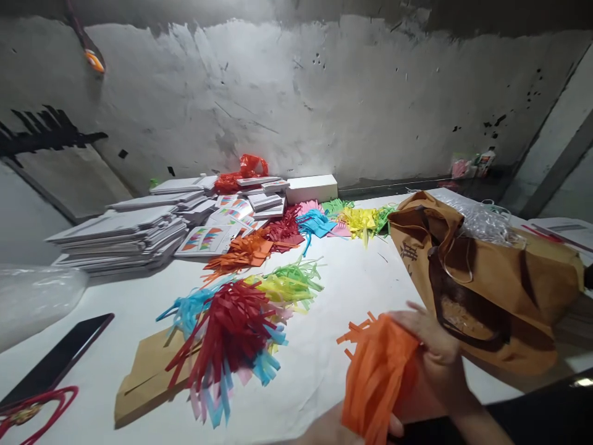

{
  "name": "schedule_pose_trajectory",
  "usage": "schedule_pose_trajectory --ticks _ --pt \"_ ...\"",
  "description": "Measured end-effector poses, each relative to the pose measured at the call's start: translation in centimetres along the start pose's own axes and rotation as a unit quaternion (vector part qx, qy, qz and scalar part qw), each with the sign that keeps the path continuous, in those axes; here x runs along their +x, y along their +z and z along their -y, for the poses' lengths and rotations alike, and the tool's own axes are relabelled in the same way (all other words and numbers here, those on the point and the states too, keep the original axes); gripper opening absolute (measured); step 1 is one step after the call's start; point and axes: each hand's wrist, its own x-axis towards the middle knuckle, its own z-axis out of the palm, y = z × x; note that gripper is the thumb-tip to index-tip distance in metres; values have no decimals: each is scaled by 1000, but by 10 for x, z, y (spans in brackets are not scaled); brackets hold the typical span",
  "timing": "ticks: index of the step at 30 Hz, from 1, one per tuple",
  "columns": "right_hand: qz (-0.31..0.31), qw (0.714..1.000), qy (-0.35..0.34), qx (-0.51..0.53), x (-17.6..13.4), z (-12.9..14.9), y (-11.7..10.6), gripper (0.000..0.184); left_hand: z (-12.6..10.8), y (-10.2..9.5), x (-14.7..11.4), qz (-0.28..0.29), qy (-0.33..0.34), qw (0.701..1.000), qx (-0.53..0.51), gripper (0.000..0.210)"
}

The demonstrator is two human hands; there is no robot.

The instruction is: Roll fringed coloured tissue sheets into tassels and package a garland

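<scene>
orange fringe, held at the near edge of the table

the right hand (433,355) curls its fingers over the top of an orange tissue-paper fringe bundle (375,377), low in the view and just in front of the brown bag (486,278). the left hand (333,429) shows only in part at the bottom edge, under the bundle's lower strips; it seems to support them from below, but i cannot tell whether its fingers are pressed together or spread.

the bundle looks very light and limp: thin paper cut into narrow strips that hang and splay loosely. it will likely crush, crease or tear under a hard squeeze, and single strips could snag or pull off. the safest hold, in my judgement, is at the uncut band where the strips join, with a soft pinch, and the free ends left to dangle.

on the white table (352,278) lie more fringes: a red and blue pile (231,334) on a brown envelope (148,377), with green, yellow and orange ones beyond. stacked white boxes (125,238) stand at the far left, and a dark phone (60,358) lies near the left edge.
</scene>
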Motion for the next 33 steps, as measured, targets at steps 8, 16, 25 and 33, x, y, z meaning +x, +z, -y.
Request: schedule_pose_trajectory --ticks 8,16,25,33 --pt "121 925 -218 -285 16 24 -57 38 -78 -29 -23 -134 2 988 82 23" --pt "92 982 -103 -126 -76 55 71 44 -104 -61 -97 -420 172 686 569 32" --pt "210 962 -134 -107 -65 49 43 34 -5 -43 -26 -134 237 531 803 16" --pt "234 970 -48 -48 -59 48 39 31 -24 -41 -32 -116 180 636 741 18"
